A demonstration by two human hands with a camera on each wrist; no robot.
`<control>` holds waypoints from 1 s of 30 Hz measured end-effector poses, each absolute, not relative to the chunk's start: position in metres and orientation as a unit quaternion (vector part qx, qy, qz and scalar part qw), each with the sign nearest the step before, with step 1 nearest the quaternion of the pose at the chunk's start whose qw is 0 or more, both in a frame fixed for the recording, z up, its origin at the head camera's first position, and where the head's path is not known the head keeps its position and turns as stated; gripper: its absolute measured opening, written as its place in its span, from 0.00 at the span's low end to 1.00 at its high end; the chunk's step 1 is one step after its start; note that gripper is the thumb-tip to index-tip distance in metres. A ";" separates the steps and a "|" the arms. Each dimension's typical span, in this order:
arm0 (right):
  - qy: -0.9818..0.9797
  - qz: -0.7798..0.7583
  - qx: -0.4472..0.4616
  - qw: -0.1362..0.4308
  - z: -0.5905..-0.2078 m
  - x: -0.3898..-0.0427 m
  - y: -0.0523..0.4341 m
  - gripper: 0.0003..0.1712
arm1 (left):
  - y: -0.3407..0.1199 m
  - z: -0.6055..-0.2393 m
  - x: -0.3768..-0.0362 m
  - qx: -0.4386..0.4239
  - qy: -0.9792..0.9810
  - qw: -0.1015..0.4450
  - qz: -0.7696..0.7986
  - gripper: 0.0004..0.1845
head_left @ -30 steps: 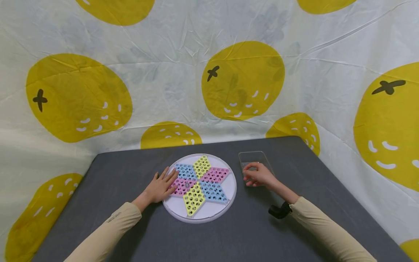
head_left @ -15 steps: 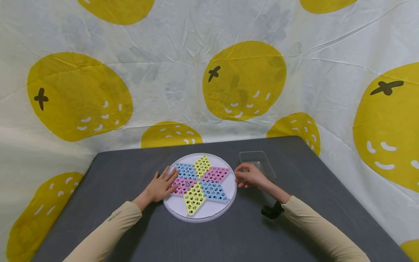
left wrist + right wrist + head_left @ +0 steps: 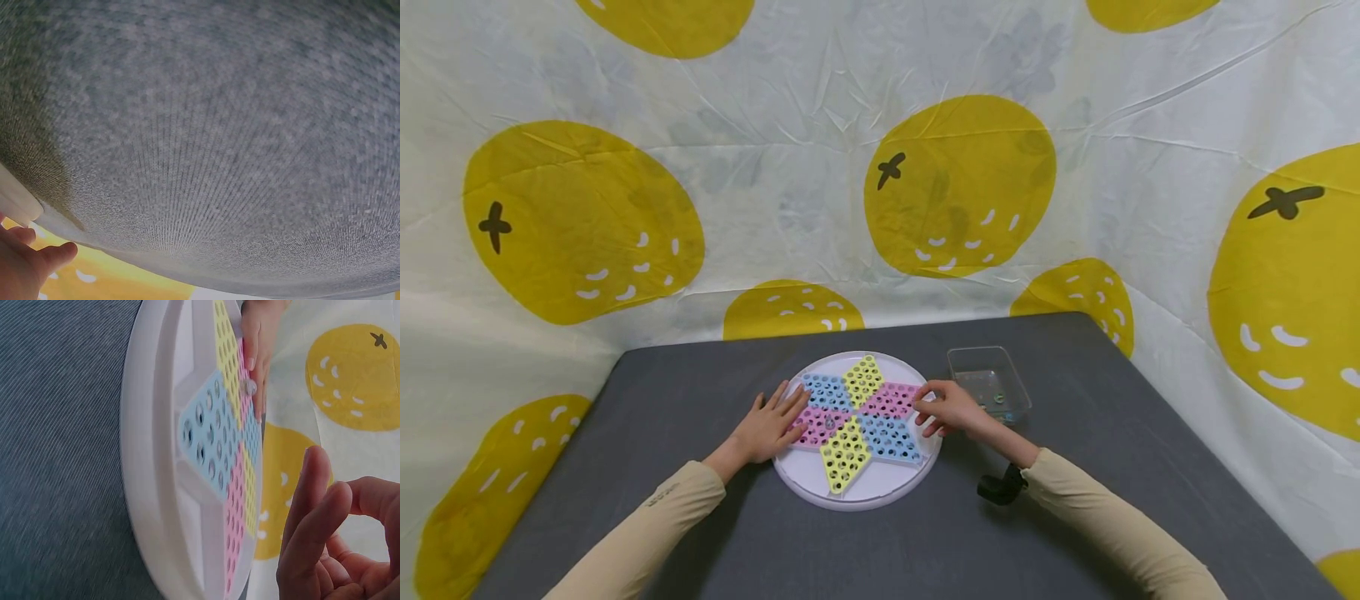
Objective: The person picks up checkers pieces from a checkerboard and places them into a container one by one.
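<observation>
A round white Chinese checkers board point(image 3: 880, 486) carries a star of pink, yellow and blue holed sections. My left hand point(image 3: 760, 429) rests flat on its left side, fingers spread over the blue and pink points. One clear marble point(image 3: 249, 387) sits on the near-left pink section. Over the right pink point hovers my right hand point(image 3: 951, 408), thumb and fingers curled towards each other. In the right wrist view, the right hand's fingers point(image 3: 309, 531) are bent close together; whether something small is between them is hidden.
A clear plastic box point(image 3: 976, 379) stands to the right of the board, behind my right forearm, with a few marbles point(image 3: 999, 398) in it. The dark grey table point(image 3: 700, 383) meets a white curtain point(image 3: 775, 208) printed with yellow fruit at the back and sides.
My right hand has moved left from the clear box to above the board's right pink point, fingers still curled. The left hand has stayed in place on the board.
</observation>
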State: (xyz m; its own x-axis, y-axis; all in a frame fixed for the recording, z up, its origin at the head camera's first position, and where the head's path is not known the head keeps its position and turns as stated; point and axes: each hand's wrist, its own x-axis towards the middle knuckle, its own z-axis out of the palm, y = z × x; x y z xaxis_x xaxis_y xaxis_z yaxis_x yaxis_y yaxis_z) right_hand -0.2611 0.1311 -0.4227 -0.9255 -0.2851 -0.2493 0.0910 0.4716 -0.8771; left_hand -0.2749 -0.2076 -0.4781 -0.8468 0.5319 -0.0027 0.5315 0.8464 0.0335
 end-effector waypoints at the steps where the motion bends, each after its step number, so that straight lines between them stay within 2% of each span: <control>1: 0.838 -0.511 -0.057 0.185 -0.423 -0.261 0.128 0.11 | -0.207 -0.478 -0.275 0.276 0.961 0.007 0.016 0.33; 6: 0.837 -0.510 -0.069 0.187 -0.422 -0.261 0.113 0.09 | -0.208 -0.477 -0.275 0.275 0.961 0.010 0.013 0.33; 30: 0.821 -0.513 -0.126 0.216 -0.429 -0.270 0.050 0.09 | -0.208 -0.482 -0.279 0.271 0.962 0.021 0.007 0.34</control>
State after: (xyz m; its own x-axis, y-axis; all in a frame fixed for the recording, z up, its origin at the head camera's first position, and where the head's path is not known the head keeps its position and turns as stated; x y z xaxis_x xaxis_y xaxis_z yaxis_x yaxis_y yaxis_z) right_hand -0.2700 0.0496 -0.4290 -0.8747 -0.4293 -0.2252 0.0142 0.4417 -0.8971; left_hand -0.2787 -0.2079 -0.4823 -0.8520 0.5223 -0.0356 0.5217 0.8527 0.0253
